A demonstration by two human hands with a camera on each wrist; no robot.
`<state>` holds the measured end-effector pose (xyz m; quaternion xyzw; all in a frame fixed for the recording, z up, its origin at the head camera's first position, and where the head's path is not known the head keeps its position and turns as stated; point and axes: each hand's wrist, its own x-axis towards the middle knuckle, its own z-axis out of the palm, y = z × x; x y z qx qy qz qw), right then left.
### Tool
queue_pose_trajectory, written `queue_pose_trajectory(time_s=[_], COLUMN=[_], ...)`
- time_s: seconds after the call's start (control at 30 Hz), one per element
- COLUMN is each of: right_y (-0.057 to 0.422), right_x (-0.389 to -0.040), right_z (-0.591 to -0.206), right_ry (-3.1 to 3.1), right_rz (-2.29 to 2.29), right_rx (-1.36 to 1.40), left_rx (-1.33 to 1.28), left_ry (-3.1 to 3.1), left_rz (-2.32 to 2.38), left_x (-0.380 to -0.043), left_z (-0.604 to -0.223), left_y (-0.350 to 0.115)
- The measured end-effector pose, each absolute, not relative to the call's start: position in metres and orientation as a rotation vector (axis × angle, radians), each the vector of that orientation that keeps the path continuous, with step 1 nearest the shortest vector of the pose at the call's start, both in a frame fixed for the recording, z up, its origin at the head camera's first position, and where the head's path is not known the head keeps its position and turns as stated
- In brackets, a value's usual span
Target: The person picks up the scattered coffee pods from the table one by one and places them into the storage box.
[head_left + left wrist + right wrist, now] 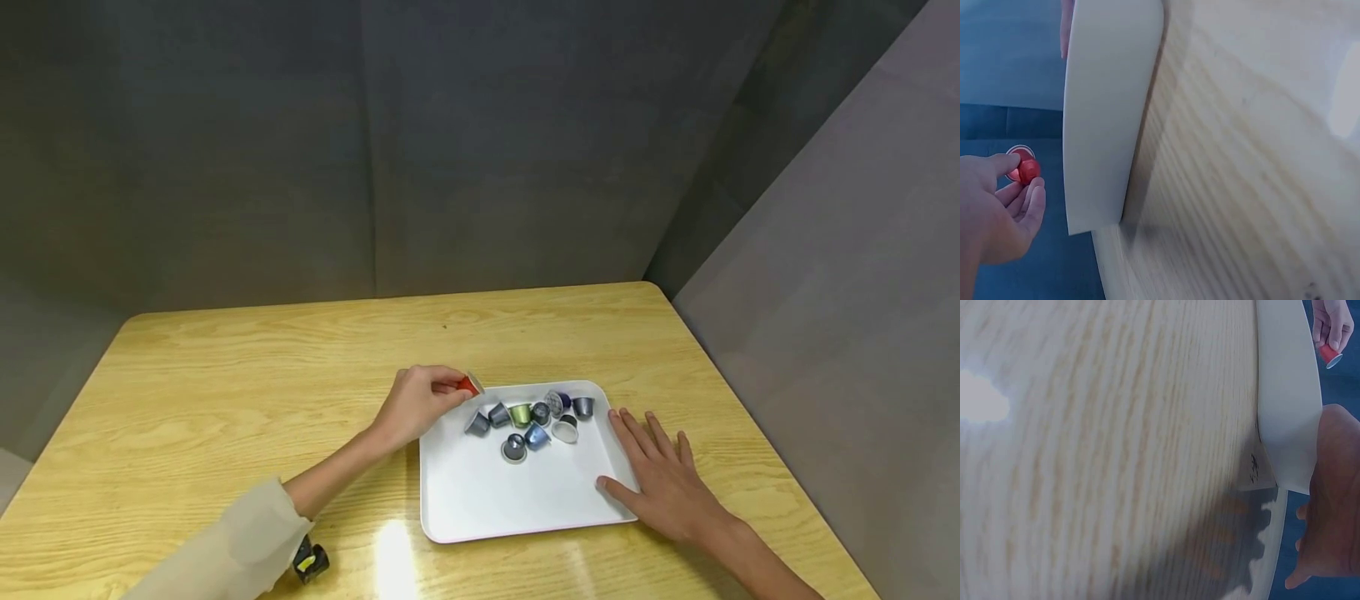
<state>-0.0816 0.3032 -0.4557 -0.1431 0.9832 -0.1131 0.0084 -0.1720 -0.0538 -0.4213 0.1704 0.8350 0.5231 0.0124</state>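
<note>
A pale wooden table (225, 392) carries a white tray (487, 500) with a huddle of coffee capsules (528, 421) at its far end. The right hand (663, 479) lies flat, fingers straight, against the tray's right rim. The left hand (416, 404) pinches a red capsule (468, 385) just above the tray's far-left corner.

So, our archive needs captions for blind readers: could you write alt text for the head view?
A left hand pinches a red capsule above the far-left corner of a white tray holding assorted capsules; the right hand rests flat at the tray's right edge.
</note>
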Motion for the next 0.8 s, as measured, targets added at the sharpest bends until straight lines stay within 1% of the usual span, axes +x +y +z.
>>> queue_pose_trajectory(time_s=[0.2, 0.43, 0.63, 0.8], right_y=[0.303, 0.303, 0.303, 0.304], right_x=[-0.082, -0.081, -0.081, -0.081], right_z=[-0.456, -0.456, -0.457, -0.457], right_ry=[3.075, 3.079, 3.078, 3.076], right_rz=[-0.358, -0.357, -0.357, -0.360], right_rx=[-0.449, -0.450, -0.452, -0.447], left_rx=[0.550, 0.640, 0.690, 0.784], left_ry=[2.588, 2.605, 2.626, 2.669], left_rz=[1.567, 1.471, 1.383, 1.301], left_x=[-0.155, -0.138, -0.131, -0.129], left_z=[-0.422, -0.429, -0.437, -0.442], left_y=[-0.053, -0.049, -0.043, -0.038])
